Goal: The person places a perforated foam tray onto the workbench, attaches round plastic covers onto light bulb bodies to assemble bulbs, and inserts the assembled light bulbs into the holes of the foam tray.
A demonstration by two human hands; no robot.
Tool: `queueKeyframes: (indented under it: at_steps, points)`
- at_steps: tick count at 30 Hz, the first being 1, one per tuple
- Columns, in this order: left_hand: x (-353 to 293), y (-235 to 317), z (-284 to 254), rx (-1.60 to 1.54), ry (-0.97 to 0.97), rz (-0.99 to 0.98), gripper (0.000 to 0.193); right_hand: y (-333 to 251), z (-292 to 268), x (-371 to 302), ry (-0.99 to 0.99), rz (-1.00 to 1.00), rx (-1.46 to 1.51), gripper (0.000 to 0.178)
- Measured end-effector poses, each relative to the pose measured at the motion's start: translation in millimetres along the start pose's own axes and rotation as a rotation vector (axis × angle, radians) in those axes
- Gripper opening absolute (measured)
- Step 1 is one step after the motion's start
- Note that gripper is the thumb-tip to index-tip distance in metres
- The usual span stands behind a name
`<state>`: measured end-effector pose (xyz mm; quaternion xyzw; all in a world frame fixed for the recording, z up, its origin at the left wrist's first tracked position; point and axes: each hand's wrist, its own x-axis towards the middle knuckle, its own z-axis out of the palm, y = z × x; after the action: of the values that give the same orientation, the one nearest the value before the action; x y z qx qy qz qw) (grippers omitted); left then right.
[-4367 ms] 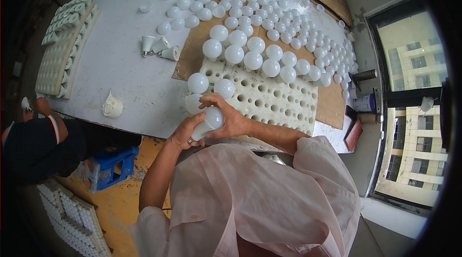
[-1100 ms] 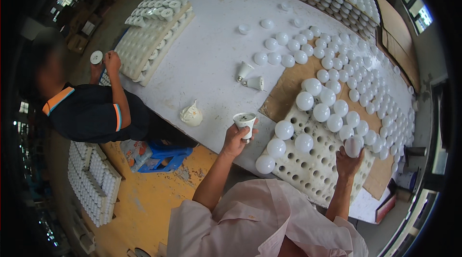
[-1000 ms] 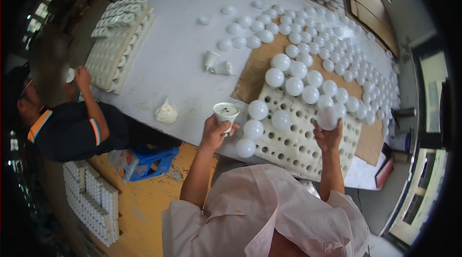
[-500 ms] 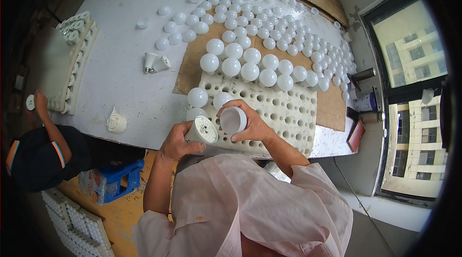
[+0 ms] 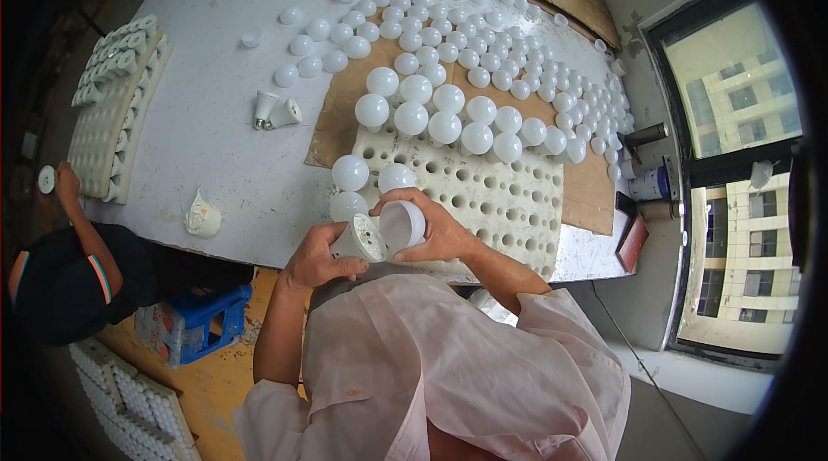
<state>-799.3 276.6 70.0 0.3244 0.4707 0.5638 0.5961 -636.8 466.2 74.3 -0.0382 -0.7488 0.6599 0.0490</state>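
My left hand (image 5: 315, 258) is closed round a white LED bulb base (image 5: 347, 245), its open end with the round LED board tilted to the right. A hollow white bulb cover (image 5: 399, 226) is gripped in my right hand (image 5: 442, 232), its open mouth facing the base. The cover's rim is right beside the base's edge; I cannot tell if they touch. Just beyond my hands lies a white foam board (image 5: 492, 202) full of holes. Domed white bulbs (image 5: 444, 126) stand in rows along its far side, and several more (image 5: 350, 173) at its near left.
Many loose covers (image 5: 517, 56) spread over cardboard (image 5: 345, 107) and the white table. Two bulb bases (image 5: 278, 110) and a white tub (image 5: 203, 218) are to the left. At far left, a co-worker's hand (image 5: 65, 183) holds a base beside another foam board (image 5: 97, 137).
My right hand has brought the cover left, closer to the base. The base has turned slightly toward it. At far left, the co-worker's board has come into clearer view.
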Motion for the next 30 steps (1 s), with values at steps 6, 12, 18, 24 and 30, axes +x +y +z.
queueKeyframes:
  at_steps: [6, 12, 18, 24, 30]
  points:
    - [1.3, 7.3, 2.3, 0.032, 0.014, -0.056, 0.045, -11.4, -0.2, 2.7, -0.047, -0.051, -0.217, 0.08]
    - [2.3, 7.9, 2.6, 0.087, 0.028, -0.08, 0.046, -13.9, 0.3, 6.5, -0.12, -0.038, -0.319, 0.083]
    - [5.3, 11.5, 7.0, 0.184, 0.058, -0.141, 0.039, -15.4, 8.1, 8.0, -0.196, 0.022, -0.389, 0.087]
    - [6.3, 2.3, 6.0, 0.224, 0.07, -0.154, 0.036, -14.0, 14.5, 10.1, -0.211, 0.064, -0.383, 0.082]
    - [10.1, -0.8, 7.3, 0.155, 0.033, -0.164, 0.038, -0.5, 30.4, 15.2, 0.078, -0.476, -0.363, 0.071]
